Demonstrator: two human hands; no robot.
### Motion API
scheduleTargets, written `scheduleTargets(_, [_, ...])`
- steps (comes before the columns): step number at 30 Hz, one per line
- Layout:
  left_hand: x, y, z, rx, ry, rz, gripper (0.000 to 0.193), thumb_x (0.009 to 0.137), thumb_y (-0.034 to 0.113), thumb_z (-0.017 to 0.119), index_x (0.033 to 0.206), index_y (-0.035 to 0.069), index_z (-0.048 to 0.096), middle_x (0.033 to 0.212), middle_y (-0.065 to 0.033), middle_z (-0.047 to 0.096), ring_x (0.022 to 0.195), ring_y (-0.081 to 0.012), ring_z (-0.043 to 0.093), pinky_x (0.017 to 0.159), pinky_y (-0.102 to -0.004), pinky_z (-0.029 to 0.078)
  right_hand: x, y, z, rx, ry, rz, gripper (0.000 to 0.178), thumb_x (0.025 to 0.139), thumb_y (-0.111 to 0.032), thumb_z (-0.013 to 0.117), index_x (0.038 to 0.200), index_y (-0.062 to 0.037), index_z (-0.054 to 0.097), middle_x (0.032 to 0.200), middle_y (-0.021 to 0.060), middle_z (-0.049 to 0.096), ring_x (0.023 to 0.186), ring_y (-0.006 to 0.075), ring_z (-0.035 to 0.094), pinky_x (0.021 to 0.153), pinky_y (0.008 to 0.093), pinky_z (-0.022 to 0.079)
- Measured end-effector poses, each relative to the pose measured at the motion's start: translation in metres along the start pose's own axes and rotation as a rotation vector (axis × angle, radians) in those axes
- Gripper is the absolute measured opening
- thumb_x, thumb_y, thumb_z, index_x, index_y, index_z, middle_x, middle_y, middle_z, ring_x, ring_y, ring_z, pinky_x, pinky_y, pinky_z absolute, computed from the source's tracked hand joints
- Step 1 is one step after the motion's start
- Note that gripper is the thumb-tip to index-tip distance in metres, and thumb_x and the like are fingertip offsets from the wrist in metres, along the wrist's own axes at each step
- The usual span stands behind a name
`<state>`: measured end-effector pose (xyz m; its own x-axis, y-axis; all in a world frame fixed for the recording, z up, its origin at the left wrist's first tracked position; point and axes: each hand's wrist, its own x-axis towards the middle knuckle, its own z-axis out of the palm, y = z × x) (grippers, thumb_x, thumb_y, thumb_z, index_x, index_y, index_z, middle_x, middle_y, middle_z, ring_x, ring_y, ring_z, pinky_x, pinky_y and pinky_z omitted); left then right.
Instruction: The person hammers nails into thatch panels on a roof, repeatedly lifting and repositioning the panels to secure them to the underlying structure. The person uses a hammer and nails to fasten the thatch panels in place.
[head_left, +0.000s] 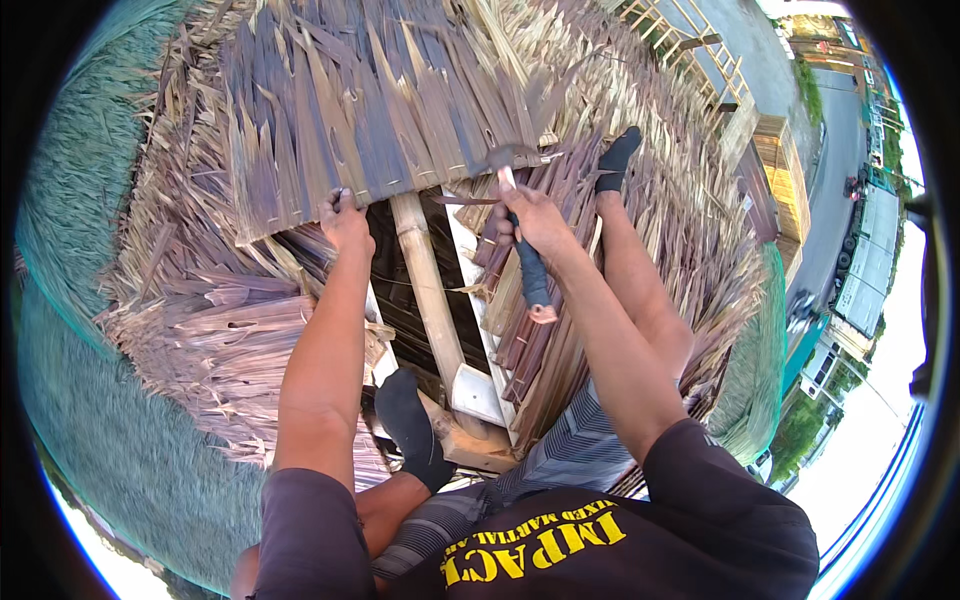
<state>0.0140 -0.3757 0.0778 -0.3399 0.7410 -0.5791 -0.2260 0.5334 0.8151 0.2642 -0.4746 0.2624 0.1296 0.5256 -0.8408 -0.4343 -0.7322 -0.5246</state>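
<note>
My right hand (535,220) is closed round a claw hammer (533,272) near its head. The hammer's handle is wrapped in dark tape, and its metal head is over the lower right corner of a thatch panel of dry palm leaves (345,110). My left hand (347,222) pinches the lower edge of that panel, with the thumb on top and the other fingers partly hidden. A stitched line runs along this edge. Below the panel, between my arms, a gap in the roof shows a bamboo pole (427,275) and dark space underneath.
My socked feet (412,425) rest on a wooden beam (478,447) and on the thatch at right. Pale battens (480,300) border the gap. Green netting (95,400) covers thatch at left. Beyond the roof at right, a road (835,190) with vehicles lies far below.
</note>
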Motion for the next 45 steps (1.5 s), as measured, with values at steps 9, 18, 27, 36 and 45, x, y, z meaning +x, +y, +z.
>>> scheduleTargets(9, [-0.006, 0.002, 0.01, 0.121, 0.098, -0.028, 0.016, 0.099, 0.014, 0.063, 0.113, 0.007, 0.06, 0.105, -0.0053, 0.062, 0.091, -0.0169, 0.06, 0.075, -0.0335, 0.054, 0.037, 0.059, -0.006, -0.932, 0.239, -0.379, 0.035, 0.105, -0.031, 0.051, 0.103, 0.004, 0.049, 0.077, 0.0273, 0.062, 0.072, 0.0434, 0.065, 0.067, 0.053, 0.05])
scheduleTargets(18, [-0.115, 0.024, 0.029, 0.696, -0.196, 0.476, 0.016, 0.092, 0.011, 0.066, 0.107, 0.004, 0.067, 0.1, -0.0125, 0.069, 0.087, -0.0248, 0.065, 0.079, -0.0362, 0.053, 0.041, 0.088, 0.005, -0.923, 0.245, -0.32, 0.026, 0.103, -0.021, 0.05, 0.103, 0.0047, 0.045, 0.08, 0.0374, 0.062, 0.08, 0.0573, 0.061, 0.071, 0.0631, 0.047])
scheduleTargets(27, [-0.051, -0.001, 0.077, 1.102, -0.591, 0.718, 0.018, 0.087, 0.021, 0.07, 0.103, 0.012, 0.072, 0.113, -0.0058, 0.064, 0.11, -0.031, 0.057, 0.092, -0.0451, 0.045, 0.025, 0.055, 0.004, -0.933, 0.231, -0.339, 0.028, 0.105, -0.024, 0.051, 0.103, 0.003, 0.045, 0.079, 0.033, 0.062, 0.077, 0.0545, 0.061, 0.066, 0.059, 0.046])
scheduleTargets(36, [-0.052, -0.009, 0.069, 1.018, -0.597, 0.77, 0.016, 0.088, 0.022, 0.07, 0.099, 0.011, 0.072, 0.111, -0.006, 0.063, 0.11, -0.0304, 0.056, 0.091, -0.0453, 0.043, 0.003, 0.021, 0.023, -0.995, 0.179, -0.504, 0.023, 0.104, -0.021, 0.05, 0.103, 0.0019, 0.045, 0.07, 0.0314, 0.061, 0.07, 0.0536, 0.062, 0.062, 0.06, 0.047])
scheduleTargets(45, [-0.039, -0.012, 0.062, 0.951, -0.682, 0.768, 0.028, 0.089, 0.005, 0.06, 0.117, 0.008, 0.061, 0.114, -0.0118, 0.063, 0.11, -0.0372, 0.057, 0.093, -0.0487, 0.045, -0.004, 0.03, 0.017, -0.916, 0.168, -0.634, 0.027, 0.103, -0.023, 0.052, 0.102, 0.0031, 0.044, 0.075, 0.0322, 0.063, 0.076, 0.0546, 0.062, 0.067, 0.0604, 0.048])
